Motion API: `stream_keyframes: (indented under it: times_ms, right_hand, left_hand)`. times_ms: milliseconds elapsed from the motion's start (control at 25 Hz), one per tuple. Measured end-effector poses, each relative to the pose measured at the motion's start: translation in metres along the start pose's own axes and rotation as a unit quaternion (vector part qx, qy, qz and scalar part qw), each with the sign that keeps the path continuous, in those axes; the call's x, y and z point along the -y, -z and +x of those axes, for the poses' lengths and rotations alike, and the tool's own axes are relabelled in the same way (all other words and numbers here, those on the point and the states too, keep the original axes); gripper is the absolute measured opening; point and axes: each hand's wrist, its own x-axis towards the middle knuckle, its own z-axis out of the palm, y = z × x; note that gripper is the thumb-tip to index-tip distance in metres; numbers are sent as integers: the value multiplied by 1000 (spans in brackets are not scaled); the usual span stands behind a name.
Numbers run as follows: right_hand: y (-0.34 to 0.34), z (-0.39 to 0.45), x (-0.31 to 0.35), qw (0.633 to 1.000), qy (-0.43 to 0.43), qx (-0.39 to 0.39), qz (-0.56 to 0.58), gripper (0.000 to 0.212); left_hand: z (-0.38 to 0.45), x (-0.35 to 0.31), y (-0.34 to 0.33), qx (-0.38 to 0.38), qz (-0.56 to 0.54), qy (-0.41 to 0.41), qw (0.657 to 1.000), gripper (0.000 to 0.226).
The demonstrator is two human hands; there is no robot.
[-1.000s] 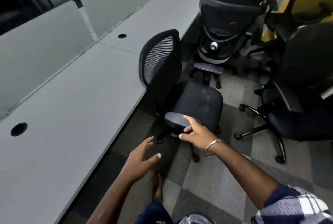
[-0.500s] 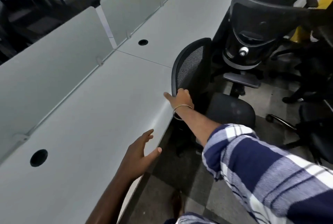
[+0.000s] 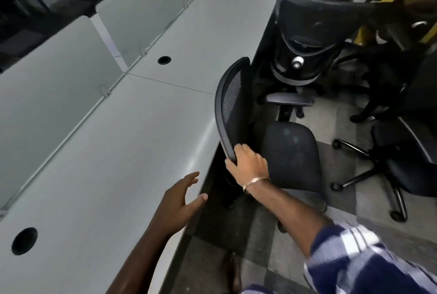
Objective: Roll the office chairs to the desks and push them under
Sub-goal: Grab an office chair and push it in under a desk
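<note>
The right hand [image 3: 248, 164] is gripping the near edge of the mesh-back office chair [image 3: 233, 104], which is standing against the desk's [image 3: 118, 151] front edge, seat facing away. The left hand [image 3: 179, 201] is hovering open, holding nothing. On casters it should roll lightly; the stiff backrest frame looks the best hold.
</note>
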Motion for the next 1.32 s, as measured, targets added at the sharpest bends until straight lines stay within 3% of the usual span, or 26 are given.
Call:
stream_keyframes:
  times_ms: [120,280,440,560,640,720,960,1120,1320]
  right_hand:
    - [7,-65,-44,999,27,11,-22,32]
    - [25,-151,-120,995,71,66,-14,31]
    - [59,-216,-208,988,10,151,7,26]
    - [83,-235,-262,988,-98,111,-32,21]
    - [92,-235,-294,982,-122,91,-112,21]
    - [92,-230,-308,977,-93,96,-168,29]
    - [86,-220,-319,980,39,65,-183,39]
    - [86,-230,-345,982,66,50,-168,36]
    - [75,-265,-330,985,66,44,-152,39]
  left_hand:
    - [20,-19,-15,12,14,-44,999,62]
    - [41,-50,-36,8,50,-134,990,78]
    - [52,-69,-66,43,212,-191,958,103]
    - [37,-77,-99,118,371,-219,895,84]
    - [12,-89,-132,132,411,-225,874,67]
    - [-13,-105,-169,123,412,-224,875,58]
    - [-61,-154,-255,32,387,-168,906,40]
    - [-81,-167,-277,21,396,-146,907,40]
    - [-112,-159,-274,18,398,-143,906,42]
